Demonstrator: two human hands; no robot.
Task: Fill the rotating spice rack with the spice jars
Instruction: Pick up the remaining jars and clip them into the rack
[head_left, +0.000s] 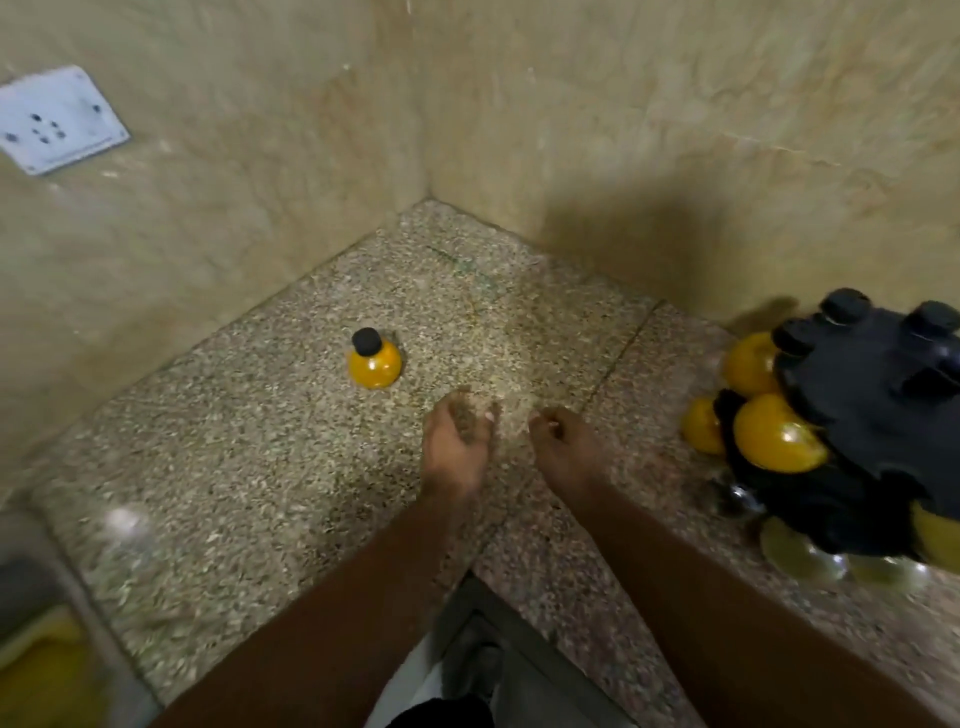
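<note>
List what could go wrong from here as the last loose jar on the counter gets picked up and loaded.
1. The spice jar is round-bodied with a small cap; a hasty grab by the empty left hand or right hand might tip or roll it.
2. The rack sits at the frame's right edge, already crowded; finding a free slot may knock seated jars.

A speckled beige-and-brown granite countertop filled the corner. On it stood one round yellow spice jar with a black cap, alone near the middle, and a black rotating rack holding yellow jars at the right edge.
</note>
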